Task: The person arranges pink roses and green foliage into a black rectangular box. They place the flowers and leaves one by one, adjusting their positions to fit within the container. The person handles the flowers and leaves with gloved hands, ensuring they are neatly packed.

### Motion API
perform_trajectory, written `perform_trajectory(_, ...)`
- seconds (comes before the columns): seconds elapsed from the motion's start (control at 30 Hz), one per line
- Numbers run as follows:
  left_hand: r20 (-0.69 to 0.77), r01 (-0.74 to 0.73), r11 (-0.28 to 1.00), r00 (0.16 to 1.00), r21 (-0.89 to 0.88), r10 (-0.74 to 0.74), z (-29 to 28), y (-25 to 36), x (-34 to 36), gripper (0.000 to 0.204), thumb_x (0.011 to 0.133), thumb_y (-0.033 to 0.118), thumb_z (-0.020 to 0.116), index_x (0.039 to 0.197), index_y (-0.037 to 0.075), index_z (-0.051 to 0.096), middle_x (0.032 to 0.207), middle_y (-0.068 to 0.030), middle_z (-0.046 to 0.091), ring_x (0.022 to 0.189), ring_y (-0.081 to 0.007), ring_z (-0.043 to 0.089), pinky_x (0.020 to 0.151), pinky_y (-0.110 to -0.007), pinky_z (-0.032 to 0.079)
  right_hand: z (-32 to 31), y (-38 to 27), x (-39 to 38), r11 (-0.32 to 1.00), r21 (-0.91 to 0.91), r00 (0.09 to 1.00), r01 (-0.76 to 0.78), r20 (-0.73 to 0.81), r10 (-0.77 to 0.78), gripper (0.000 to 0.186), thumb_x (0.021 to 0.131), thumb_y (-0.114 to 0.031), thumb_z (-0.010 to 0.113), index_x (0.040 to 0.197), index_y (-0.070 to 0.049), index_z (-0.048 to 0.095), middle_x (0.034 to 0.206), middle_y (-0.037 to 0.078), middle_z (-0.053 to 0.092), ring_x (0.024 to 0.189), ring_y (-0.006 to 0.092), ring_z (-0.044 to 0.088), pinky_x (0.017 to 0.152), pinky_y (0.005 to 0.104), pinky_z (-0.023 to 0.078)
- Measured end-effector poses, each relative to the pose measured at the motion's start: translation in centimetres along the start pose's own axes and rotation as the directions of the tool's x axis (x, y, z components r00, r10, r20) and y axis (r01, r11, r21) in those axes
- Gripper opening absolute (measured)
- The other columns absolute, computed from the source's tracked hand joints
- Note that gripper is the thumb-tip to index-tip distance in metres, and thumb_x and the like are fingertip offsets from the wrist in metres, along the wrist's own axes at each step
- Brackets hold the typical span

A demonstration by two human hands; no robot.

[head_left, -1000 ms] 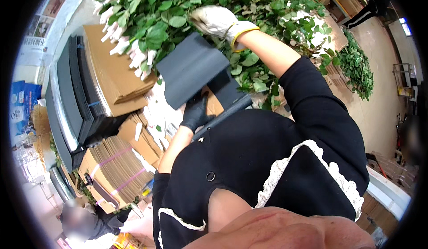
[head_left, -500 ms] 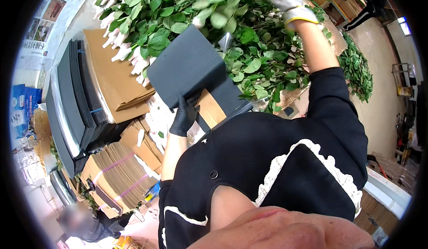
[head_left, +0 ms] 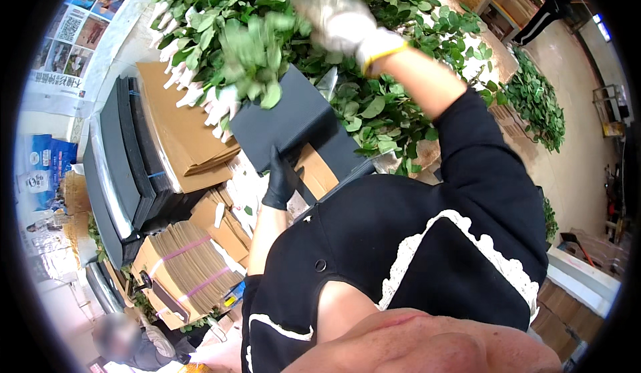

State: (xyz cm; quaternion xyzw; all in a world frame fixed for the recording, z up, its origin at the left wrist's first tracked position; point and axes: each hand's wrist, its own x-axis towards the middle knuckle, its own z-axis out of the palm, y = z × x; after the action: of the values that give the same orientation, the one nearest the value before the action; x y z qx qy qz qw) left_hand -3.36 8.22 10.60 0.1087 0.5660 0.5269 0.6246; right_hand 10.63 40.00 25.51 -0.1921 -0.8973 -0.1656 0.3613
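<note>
My left hand (head_left: 280,179), in a black glove, grips the lower edge of a dark grey corrugated sheet (head_left: 290,113), which is folded up in front of me. A brown cardboard piece (head_left: 316,171) lies beside that hand. Above the sheet is my right hand (head_left: 340,29), in a white glove with a yellow cuff, its fingers smeared by motion. A blurred leafy flower stem (head_left: 257,59) moves along with it, its leaves passing over the sheet's top corner. Behind lies a heap of leafy flower stems (head_left: 220,26), their heads in white sleeves (head_left: 217,106).
To the left stand dark corrugated sheets (head_left: 120,163) and large brown cardboard sheets (head_left: 180,116). Nearer is a strapped cardboard bundle (head_left: 190,266). More foliage (head_left: 534,99) lies at the right. One person (head_left: 127,339) is at lower left, another (head_left: 551,6) at far upper right.
My right hand has swept left and a little toward me, and the leafy stem has travelled with it over the sheet. My left hand stays on the sheet's lower edge.
</note>
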Motion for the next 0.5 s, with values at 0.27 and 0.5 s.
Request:
perform_trajectory(0.27,0.259,-0.313,0.535,0.95,0.785,0.175,-2.2,-4.6,-0.6,0.049,0.089,0.021,0.068,0.135,0.01,0.056,0.149,-0.0168,0.042,0.141,-0.0305,0.034,0.114,-0.039,0.03,11.4,0.2,-11.6,0.889,0.042,0.281,-0.456,0.955,0.099,0.033,0.087,-0.032,0.052,0.106,-0.011,0.069,0.108,0.015,0.069,0.103,0.0327,0.065,0.087,0.041,0.052)
perform_trajectory(0.5,0.259,-0.35,0.532,0.936,0.771,0.24,-2.0,-5.1,-1.0,0.046,0.092,0.019,0.063,0.136,0.008,0.054,0.148,-0.0168,0.042,0.141,-0.0282,0.034,0.112,-0.035,0.031,-1.8,4.4,-1.3,0.985,0.109,0.596,-0.135,0.803,-0.007,0.037,0.073,-0.007,0.061,0.109,-0.01,0.067,0.103,0.018,0.069,0.1,0.0367,0.066,0.083,0.0443,0.054)
